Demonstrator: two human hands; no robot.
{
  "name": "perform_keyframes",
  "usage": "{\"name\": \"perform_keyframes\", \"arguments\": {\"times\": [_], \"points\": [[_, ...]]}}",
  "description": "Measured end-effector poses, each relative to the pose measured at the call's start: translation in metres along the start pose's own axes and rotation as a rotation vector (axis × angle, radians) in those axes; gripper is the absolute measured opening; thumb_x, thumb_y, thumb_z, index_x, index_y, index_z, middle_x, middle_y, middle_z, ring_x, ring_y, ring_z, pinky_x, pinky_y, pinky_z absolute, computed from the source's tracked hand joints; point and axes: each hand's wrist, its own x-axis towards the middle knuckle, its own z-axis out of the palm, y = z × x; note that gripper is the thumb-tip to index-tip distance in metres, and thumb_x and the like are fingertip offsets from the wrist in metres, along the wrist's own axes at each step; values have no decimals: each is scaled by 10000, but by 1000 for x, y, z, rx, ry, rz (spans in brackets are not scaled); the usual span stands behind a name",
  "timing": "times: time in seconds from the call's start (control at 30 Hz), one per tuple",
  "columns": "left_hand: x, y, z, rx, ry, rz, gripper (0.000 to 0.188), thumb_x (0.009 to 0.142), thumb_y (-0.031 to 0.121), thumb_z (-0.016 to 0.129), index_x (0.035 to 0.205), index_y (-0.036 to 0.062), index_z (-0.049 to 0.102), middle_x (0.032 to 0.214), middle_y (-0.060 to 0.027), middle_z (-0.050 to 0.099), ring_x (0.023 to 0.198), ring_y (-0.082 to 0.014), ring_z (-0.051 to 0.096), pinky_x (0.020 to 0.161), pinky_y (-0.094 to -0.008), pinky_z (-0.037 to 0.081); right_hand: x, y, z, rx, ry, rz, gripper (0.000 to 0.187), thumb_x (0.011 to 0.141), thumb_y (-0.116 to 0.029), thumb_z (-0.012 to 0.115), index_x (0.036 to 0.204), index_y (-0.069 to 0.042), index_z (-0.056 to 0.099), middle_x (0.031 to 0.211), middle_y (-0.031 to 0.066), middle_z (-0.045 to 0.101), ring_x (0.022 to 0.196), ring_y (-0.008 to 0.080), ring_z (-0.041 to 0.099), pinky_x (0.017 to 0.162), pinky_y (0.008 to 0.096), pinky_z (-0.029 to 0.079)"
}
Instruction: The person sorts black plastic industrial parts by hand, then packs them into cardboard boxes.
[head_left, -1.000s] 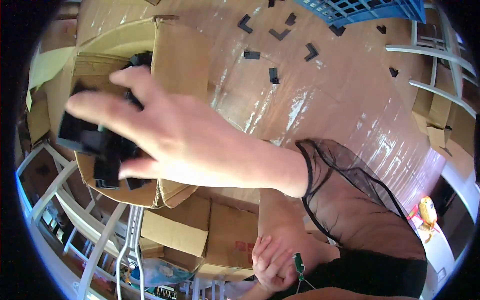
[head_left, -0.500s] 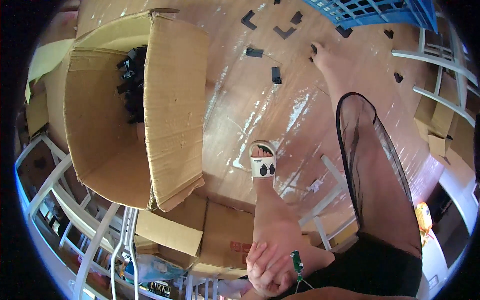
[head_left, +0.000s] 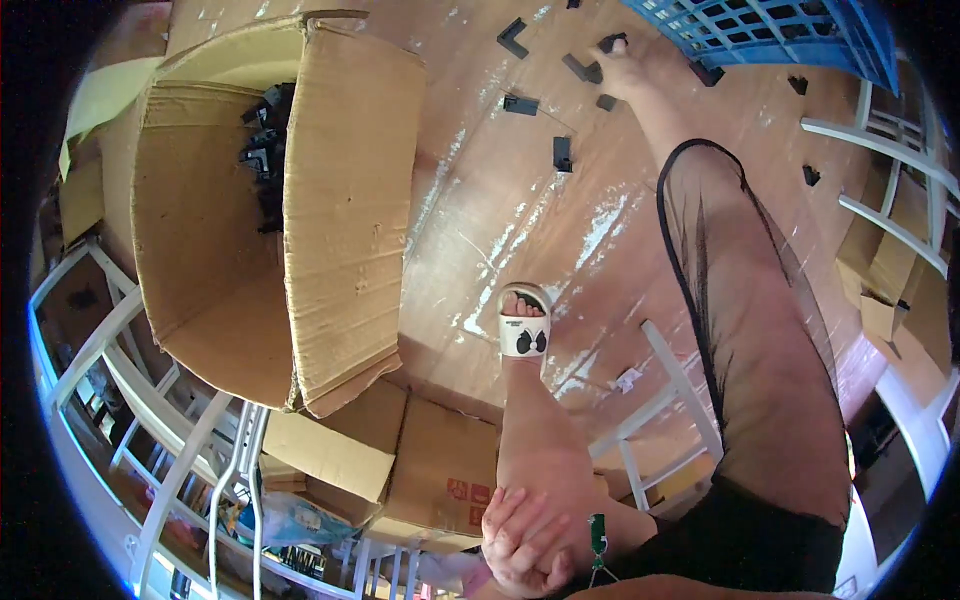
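Pick-up step, I judge: right hand (head_left: 624,66) at small black angular plastic piece (head_left: 609,42), grip unclear from here; lifting needs firm pinch; left hand (head_left: 522,542) loosely curled

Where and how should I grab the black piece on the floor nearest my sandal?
Probably across the middle of its long sides, coming straight down with the right hand, thumb and fingers on opposite sides. The black piece looks narrow, its length pointing away from the sandal, and no other piece touches it.
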Motion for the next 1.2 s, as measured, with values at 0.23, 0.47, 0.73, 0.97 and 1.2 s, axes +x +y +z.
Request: {"name": "perform_keyframes", "arguments": {"times": [0.23, 0.47, 0.73, 0.97, 1.2], "points": [[0, 0, 2, 9, 12, 0, 300, 771, 345, 651, 940, 105, 714, 1101, -160, 627, 1097, -391, 554, 983, -559, 411, -53, -36, 53, 202, 357, -303, 366, 819, -302, 697, 1063, -39, 626, 1014, 177, 630, 1000, 360, 595, 859, 439, 479], [-10, -7, 3, -19, 5, 37, 294, 776, 307, 639, 971, 97, 705, 1116, -178, 615, 1099, -406, 552, 984, -573, 405, -213, -165, -126, 1207, 853, -422, 299, 789, -267, 765, 941, -52, 625, 856, 109, 637, 771, 247, 635, 652, 350, 507], [-8, -14, -1, -45, 13, 68, 304, 775, 262, 610, 993, 68, 693, 1112, -201, 607, 1120, -429, 531, 985, -593, 395, -199, -238, -208, 1375, 929, -659, 380, 777, -347, 755, 959, -38, 630, 805, 133, 646, 747, 279, 644, 643, 372, 519], [-13, -8, -3, -20, 50, 23, 293, 770, 297, 628, 959, 78, 674, 1112, -182, 619, 1128, -413, 535, 986, -589, 398, -26, -75, -17, 301, 643, 191, 557, 769, -173, 666, 1299, -214, 500, 1368, 172, 424, 1247, 390, 402, 1038, 458, 363], [-8, -13, 1, -56, 44, 54, 301, 784, 356, 646, 900, 79, 674, 1094, -170, 631, 1109, -405, 553, 997, -575, 398, 19, -50, 35, 851, 378, 250, 278, 777, -56, 603, 1039, -114, 677, 1306, 198, 476, 1174, 330, 486, 1028, 374, 384]]}}
